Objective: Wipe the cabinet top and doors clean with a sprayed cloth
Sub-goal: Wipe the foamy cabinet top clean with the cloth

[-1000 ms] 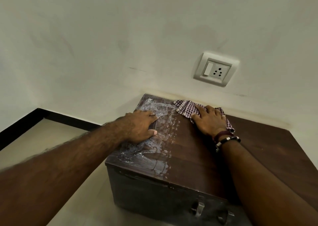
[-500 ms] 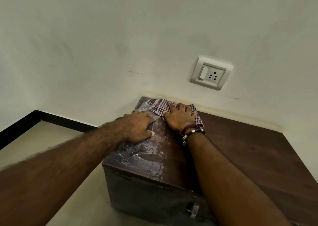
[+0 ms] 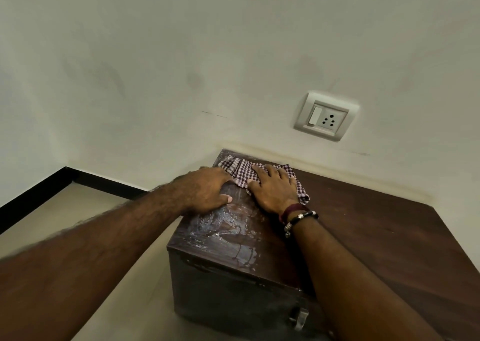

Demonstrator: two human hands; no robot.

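Observation:
A dark brown wooden cabinet (image 3: 376, 226) stands against the wall, its top streaked with wet white smears near the left end. A purple-and-white checked cloth (image 3: 240, 170) lies at the back left corner of the top. My right hand (image 3: 272, 188), with bracelets on the wrist, presses flat on the cloth with fingers spread. My left hand (image 3: 207, 190) rests palm down on the left edge of the top, just beside the cloth, and holds nothing. The cabinet's dark front door (image 3: 233, 294) shows below, with a metal handle (image 3: 298, 317).
A white wall rises right behind the cabinet, with a switch-and-socket plate (image 3: 324, 117) above the top. A beige floor (image 3: 78, 210) with a black skirting strip (image 3: 33, 195) lies to the left of the cabinet.
My right hand slid the cloth from the middle of the back edge leftward into the back left corner. My left hand stayed planted on the left edge.

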